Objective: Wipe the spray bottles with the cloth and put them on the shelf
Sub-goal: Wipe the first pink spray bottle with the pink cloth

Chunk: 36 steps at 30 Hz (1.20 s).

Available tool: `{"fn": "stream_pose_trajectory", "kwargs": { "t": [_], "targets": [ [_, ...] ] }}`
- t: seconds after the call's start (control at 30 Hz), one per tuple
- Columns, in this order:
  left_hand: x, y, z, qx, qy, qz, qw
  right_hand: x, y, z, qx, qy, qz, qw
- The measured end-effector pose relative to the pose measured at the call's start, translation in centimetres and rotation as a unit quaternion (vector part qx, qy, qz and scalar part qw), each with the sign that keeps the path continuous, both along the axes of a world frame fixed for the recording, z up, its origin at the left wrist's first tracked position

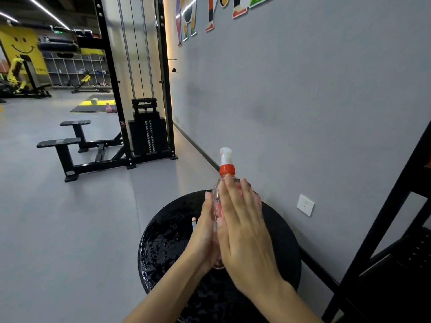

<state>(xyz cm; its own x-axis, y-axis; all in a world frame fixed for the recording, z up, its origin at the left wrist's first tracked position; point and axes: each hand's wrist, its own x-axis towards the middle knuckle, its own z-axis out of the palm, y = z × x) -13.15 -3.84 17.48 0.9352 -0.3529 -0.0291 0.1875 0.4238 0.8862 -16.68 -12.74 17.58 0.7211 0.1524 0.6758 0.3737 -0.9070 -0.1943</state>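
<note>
Right of the cable machine [144, 131], above the round black table [168, 241], the left hand [205, 231] cups the bottle [227, 170], its fingers hidden behind it, and the right hand [245, 229] lies flat-fingered across it, short of the socket [305, 205] and the shelf [384, 297].

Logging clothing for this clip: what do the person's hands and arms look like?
Both the left hand and right hand are bare: no gloves, rings or watch visible. The forearms show no sleeves up to the frame edge.
</note>
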Motion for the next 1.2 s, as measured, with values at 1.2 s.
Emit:
{"fn": "stream_pose_trajectory", "kwargs": {
  "t": [1.2],
  "targets": [
    [0.9, 0.8, -1.0, -0.039, 0.018, 0.03, 0.999, -0.2, 0.0, -0.1, 0.01, 0.031, 0.024, 0.999]
  ]
}}
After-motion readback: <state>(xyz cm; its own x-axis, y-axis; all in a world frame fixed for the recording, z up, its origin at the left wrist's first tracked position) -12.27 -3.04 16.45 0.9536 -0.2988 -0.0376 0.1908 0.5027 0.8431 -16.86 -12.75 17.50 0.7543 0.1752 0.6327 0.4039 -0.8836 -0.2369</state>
